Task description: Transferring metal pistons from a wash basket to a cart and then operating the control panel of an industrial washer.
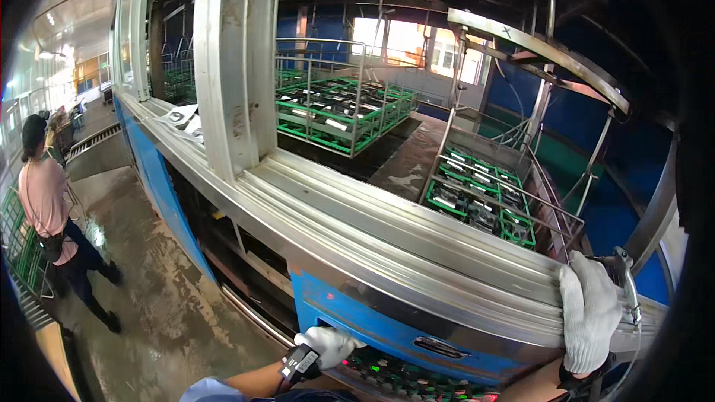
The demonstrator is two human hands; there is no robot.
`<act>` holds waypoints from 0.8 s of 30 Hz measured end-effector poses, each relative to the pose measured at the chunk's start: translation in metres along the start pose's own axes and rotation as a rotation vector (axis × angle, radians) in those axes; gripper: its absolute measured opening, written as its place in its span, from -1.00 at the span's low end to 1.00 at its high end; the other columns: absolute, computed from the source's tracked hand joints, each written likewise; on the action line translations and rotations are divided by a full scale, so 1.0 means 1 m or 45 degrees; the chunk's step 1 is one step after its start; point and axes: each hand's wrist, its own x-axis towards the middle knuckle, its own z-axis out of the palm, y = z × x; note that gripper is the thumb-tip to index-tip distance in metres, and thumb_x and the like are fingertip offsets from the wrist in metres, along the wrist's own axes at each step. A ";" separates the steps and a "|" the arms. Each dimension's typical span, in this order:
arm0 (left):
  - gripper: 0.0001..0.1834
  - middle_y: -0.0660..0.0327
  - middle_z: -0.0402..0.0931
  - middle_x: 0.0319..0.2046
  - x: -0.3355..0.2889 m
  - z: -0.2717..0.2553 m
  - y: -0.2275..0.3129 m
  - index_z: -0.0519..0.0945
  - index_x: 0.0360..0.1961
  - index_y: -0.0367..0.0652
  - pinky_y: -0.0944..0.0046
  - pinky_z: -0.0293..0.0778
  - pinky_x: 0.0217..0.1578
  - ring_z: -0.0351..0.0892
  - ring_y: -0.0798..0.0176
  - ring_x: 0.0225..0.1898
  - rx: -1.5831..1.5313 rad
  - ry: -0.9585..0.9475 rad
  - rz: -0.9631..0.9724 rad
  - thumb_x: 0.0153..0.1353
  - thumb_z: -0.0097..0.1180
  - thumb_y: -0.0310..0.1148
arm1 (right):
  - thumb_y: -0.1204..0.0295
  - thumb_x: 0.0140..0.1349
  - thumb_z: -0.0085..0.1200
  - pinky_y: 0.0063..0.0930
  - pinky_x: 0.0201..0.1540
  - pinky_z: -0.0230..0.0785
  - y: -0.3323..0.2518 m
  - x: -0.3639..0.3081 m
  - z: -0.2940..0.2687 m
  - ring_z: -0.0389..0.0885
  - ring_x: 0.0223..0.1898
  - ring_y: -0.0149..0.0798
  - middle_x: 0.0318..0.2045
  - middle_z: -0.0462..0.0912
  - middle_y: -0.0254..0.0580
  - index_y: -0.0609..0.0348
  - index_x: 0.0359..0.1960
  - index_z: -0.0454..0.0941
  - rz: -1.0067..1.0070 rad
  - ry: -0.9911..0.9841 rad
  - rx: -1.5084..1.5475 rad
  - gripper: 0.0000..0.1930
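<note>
My left hand [328, 346], in a white knit glove, is at the lower edge of a blue panel [372, 320], beside a dark slot cut in it. Its fingers are curled against the panel, and their tips are partly hidden. A dark device is strapped to that wrist. My right hand [592, 313], also gloved in white, lies over the right end of a ridged metal rail [417, 253], fingers stretched forward and holding nothing. Right beside it stands a metal lever-like fitting [628, 283] with a thin cable. A second slot [443, 347] shows in the panel between my hands.
Beyond the rail, a wire-frame rack [350, 115] and a hanging rack [484, 190] hold green baskets of dark and silvery parts. Small red and green lights [376, 367] glow below the panel. A metal post [238, 67] rises from the rail. A person [52, 201] stands at left.
</note>
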 end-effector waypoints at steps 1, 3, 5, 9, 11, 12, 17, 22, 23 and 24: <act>-0.64 0.25 0.76 -0.17 0.000 -0.001 0.002 0.73 0.02 0.36 0.08 0.70 -0.16 0.77 0.10 -0.18 0.019 -0.011 -0.052 0.43 -0.12 -0.07 | 0.34 0.34 0.20 -0.21 0.04 0.48 0.000 0.000 -0.001 0.69 -0.12 0.10 -0.18 0.71 0.14 0.38 -0.06 0.67 -0.009 0.006 -0.002 -0.69; -0.65 0.23 0.76 -0.19 -0.001 -0.003 0.002 0.73 0.02 0.36 0.06 0.70 -0.16 0.77 0.09 -0.19 0.042 -0.022 0.012 0.42 -0.11 -0.07 | 0.32 0.34 0.21 -0.21 0.04 0.48 0.000 0.000 -0.001 0.69 -0.11 0.09 -0.17 0.71 0.13 0.37 -0.05 0.67 -0.026 0.015 -0.008 -0.68; -0.66 0.19 0.76 -0.21 -0.001 -0.004 0.001 0.73 0.01 0.32 0.02 0.68 -0.14 0.77 0.05 -0.18 0.030 -0.012 0.016 0.42 -0.09 -0.09 | 0.32 0.33 0.22 -0.22 0.04 0.48 0.000 0.000 -0.001 0.70 -0.11 0.08 -0.17 0.72 0.13 0.36 -0.04 0.67 -0.037 0.020 -0.033 -0.68; -0.66 0.16 0.76 -0.19 -0.003 -0.007 0.002 0.74 -0.02 0.25 -0.02 0.67 -0.10 0.77 0.01 -0.15 -0.059 0.024 0.010 0.42 -0.09 -0.10 | 0.31 0.33 0.24 -0.23 0.05 0.49 0.002 0.000 0.000 0.70 -0.10 0.07 -0.15 0.72 0.11 0.34 -0.04 0.68 -0.054 0.017 -0.021 -0.67; -0.66 0.15 0.76 -0.17 -0.003 -0.010 0.004 0.74 -0.03 0.23 -0.03 0.66 -0.06 0.76 0.00 -0.12 -0.143 -0.025 -0.032 0.41 -0.09 -0.10 | 0.31 0.32 0.25 -0.23 0.05 0.50 0.004 0.000 0.000 0.70 -0.10 0.06 -0.15 0.73 0.10 0.34 -0.04 0.68 -0.040 0.019 -0.026 -0.67; -0.65 0.14 0.76 -0.16 -0.003 -0.012 0.005 0.74 -0.02 0.21 -0.03 0.65 -0.05 0.75 0.00 -0.10 -0.103 -0.046 -0.044 0.41 -0.09 -0.10 | 0.31 0.32 0.25 -0.23 0.04 0.50 0.004 0.000 0.001 0.70 -0.10 0.06 -0.15 0.73 0.10 0.34 -0.04 0.68 -0.035 0.018 -0.029 -0.67; -0.61 0.10 0.75 -0.14 -0.004 -0.020 0.008 0.73 -0.01 0.09 -0.01 0.63 0.01 0.74 -0.02 -0.05 -0.064 -0.114 -0.052 0.42 -0.11 -0.09 | 0.33 0.30 0.26 -0.24 0.03 0.50 0.003 -0.001 0.001 0.71 -0.12 0.05 -0.16 0.73 0.10 0.35 -0.06 0.68 -0.018 0.022 -0.032 -0.68; -0.61 0.09 0.75 -0.16 -0.006 -0.019 0.007 0.74 -0.02 0.06 0.01 0.64 0.01 0.74 -0.01 -0.08 -0.066 -0.046 0.028 0.41 -0.11 -0.12 | 0.36 0.28 0.28 -0.25 0.02 0.51 0.004 0.000 0.002 0.71 -0.13 0.03 -0.17 0.73 0.09 0.36 -0.07 0.69 -0.030 0.033 0.001 -0.69; -0.62 0.09 0.75 -0.16 -0.007 -0.018 0.006 0.74 -0.03 0.07 0.02 0.64 0.01 0.74 -0.01 -0.08 -0.070 -0.027 0.047 0.41 -0.11 -0.13 | 0.36 0.28 0.28 -0.25 0.02 0.51 0.004 0.001 0.002 0.71 -0.13 0.03 -0.18 0.73 0.09 0.37 -0.07 0.69 -0.037 0.035 0.004 -0.69; -0.62 0.09 0.75 -0.16 -0.007 -0.017 0.006 0.74 -0.03 0.07 0.02 0.64 0.01 0.75 0.00 -0.09 -0.076 -0.014 0.060 0.40 -0.11 -0.13 | 0.37 0.28 0.29 -0.25 0.02 0.51 0.004 0.001 0.003 0.71 -0.14 0.02 -0.18 0.73 0.09 0.37 -0.07 0.69 -0.045 0.037 0.008 -0.69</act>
